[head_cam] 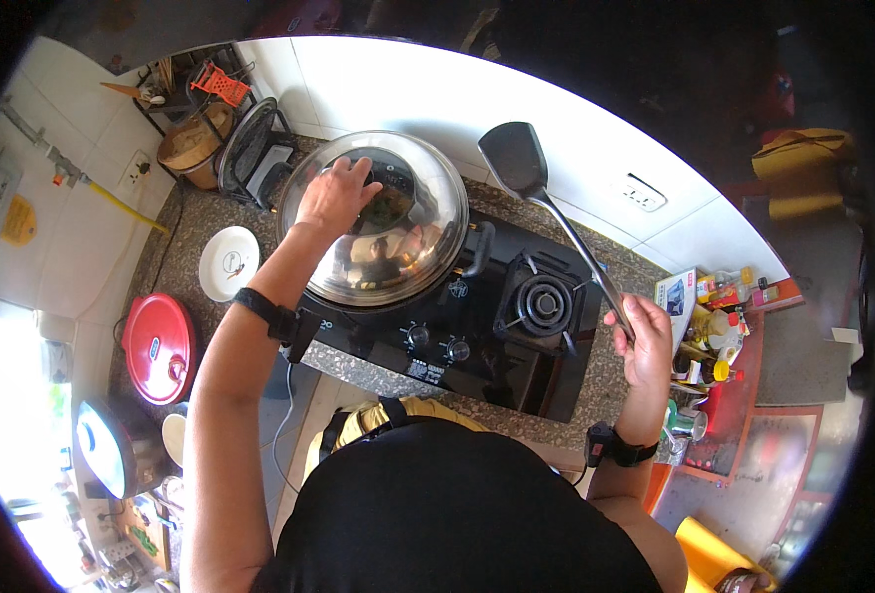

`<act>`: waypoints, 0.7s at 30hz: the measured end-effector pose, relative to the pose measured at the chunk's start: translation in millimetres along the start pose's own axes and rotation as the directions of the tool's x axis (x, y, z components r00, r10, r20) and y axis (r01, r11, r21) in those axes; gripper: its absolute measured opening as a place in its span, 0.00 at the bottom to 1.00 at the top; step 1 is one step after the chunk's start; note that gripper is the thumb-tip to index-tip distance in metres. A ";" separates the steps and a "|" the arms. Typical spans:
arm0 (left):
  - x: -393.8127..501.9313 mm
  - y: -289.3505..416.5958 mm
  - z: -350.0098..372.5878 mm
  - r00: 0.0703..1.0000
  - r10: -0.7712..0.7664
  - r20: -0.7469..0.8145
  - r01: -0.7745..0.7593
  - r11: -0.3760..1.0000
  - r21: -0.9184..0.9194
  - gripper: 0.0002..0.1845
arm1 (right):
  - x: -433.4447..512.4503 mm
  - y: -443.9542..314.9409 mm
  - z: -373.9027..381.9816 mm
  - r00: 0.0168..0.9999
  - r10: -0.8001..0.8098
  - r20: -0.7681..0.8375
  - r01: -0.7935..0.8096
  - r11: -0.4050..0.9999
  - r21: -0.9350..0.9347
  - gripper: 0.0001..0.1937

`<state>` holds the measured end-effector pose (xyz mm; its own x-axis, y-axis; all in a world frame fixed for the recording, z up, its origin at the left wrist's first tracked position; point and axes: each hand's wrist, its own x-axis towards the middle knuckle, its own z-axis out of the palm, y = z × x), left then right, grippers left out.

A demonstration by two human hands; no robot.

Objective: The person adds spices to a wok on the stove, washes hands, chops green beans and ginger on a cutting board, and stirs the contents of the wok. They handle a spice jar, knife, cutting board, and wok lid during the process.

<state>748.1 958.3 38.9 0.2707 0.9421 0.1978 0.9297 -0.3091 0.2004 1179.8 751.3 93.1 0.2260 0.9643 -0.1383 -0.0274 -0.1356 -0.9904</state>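
My left hand [339, 194] grips the knob of a large domed metal lid [415, 259] with a glass window in its top. The lid lies over a wok on the left side of a black gas stove [400, 356]; a dark side handle [480, 250] of the wok shows at the right. Through the window something green shows dimly. My right hand [641, 337] holds a wok spatula [577, 235] by the end of its metal handle. Its broad black blade is raised in front of the tiled wall, above the bare right burner [545, 304].
A white bowl [219, 289] and a red lidded container [148, 348] stand on the left counter, with a rice cooker [115, 445] beyond. A dark rack [285, 141] is behind them. Sauce bottles [719, 326] and a box [673, 296] crowd the right side. A tiled wall [408, 96] rises behind the stove.
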 end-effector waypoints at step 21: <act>-164.4 4.5 15.8 0.963 -0.030 -0.267 -0.044 0.963 -0.266 0.30 | -5.3 16.8 176.6 0.899 0.001 0.437 -0.045 0.995 0.090 0.17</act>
<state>711.8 804.1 -7.9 0.1662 0.8822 0.4406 0.8167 -0.3736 0.4399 1006.2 784.1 76.5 -0.2228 0.9666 -0.1269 -0.1253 -0.1575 -0.9795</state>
